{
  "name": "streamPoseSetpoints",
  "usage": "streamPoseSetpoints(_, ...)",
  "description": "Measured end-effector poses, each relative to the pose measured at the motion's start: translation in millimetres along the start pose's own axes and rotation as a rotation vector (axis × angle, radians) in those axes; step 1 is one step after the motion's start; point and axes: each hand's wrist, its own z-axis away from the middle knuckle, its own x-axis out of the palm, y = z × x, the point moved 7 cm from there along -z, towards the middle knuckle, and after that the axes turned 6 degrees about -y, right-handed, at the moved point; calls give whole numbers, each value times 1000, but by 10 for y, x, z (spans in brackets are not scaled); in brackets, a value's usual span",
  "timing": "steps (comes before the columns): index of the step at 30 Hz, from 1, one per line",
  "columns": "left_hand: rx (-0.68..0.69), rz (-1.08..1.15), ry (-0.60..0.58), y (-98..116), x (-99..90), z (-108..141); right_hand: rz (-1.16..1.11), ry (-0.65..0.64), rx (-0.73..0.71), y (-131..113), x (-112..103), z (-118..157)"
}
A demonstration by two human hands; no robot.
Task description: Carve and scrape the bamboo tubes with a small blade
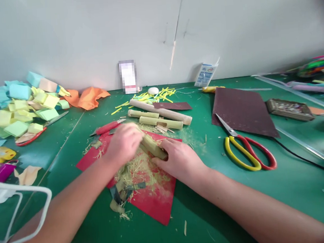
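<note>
A short greenish bamboo tube [153,146] slants over a red paper sheet [157,200] strewn with fine shavings and dust. Gripped at its near end, the tube lies under the fingers and thumb of my right hand [181,158]. My left hand [126,142], blurred by motion, is closed at the tube's far end; whatever its fingers hold there is hidden. Just beyond my hands lie two more bamboo pieces [161,122] and a longer pale tube [175,113]. A red-handled knife [108,127] rests past my left hand. Dark scraps [122,190] lie on the paper's left side.
Red-and-yellow scissors [243,153] overlap a dark brown sheet [242,111] at right. Further right is an ornate box [290,109]. Folded paper pieces [23,113] heap at left near an orange paper [90,98]. A phone [128,76] leans on the wall. A white frame [45,205] stands front left.
</note>
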Motion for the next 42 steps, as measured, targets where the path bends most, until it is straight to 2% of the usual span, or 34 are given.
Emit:
streamPoseSetpoints(2,-75,-42,61,-59,-44,2,5,0,9,3,-3,3)
streamPoseSetpoints(6,114,124,-111,93,72,-5,7,-9,-11,-15,-3,3)
streamPoseSetpoints(7,112,116,-102,88,65,-6,9,-5,-11,-16,-8,3)
streamPoseSetpoints(10,-68,-10,66,-42,-49,-1,10,1,11,-3,-17,4)
streamPoseSetpoints(11,-69,-7,75,-28,-54,2,3,-5,11,-3,-14,3)
streamPoseSetpoints(14,124,163,-76,176,48,1,-20,-22,-10,-17,-4,3)
streamPoseSetpoints(15,130,176,-94,193,61,0,-23,-24,-14,-19,-3,4)
streamPoseSetpoints(16,108,150,-92,177,63,-5,-22,-21,-11,-18,-5,4)
streamPoseSetpoints(19,-69,-3,55,7,-28,-9,-9,-6,14,-5,-11,5)
streamPoseSetpoints(20,-66,-8,59,-5,-29,-6,-9,-5,12,-6,-9,5)
streamPoseSetpoints(22,40,73,-50,47,50,-4,-11,-6,-2,-15,-3,4)
streamPoseSetpoints(24,70,110,-101,42,84,6,-12,-6,-6,-15,-1,5)
streamPoseSetpoints(28,-85,-28,76,-91,-50,13,-12,-4,23,7,-9,11)
streamPoseSetpoints(31,7,113,-38,50,31,5,-25,-5,2,-4,-5,12)
streamPoseSetpoints(33,53,161,-72,116,54,9,-28,-2,-8,-9,-4,10)
streamPoseSetpoints(37,-59,-1,68,-3,-40,19,-25,-10,19,9,1,3)
streamPoseSetpoints(38,-42,-8,77,3,-45,21,-27,-15,17,6,4,1)
streamPoseSetpoints(40,47,85,-39,54,37,15,-31,-20,10,0,7,1)
streamPoseSetpoints(42,63,107,-102,45,77,12,-31,-21,7,-5,7,2)
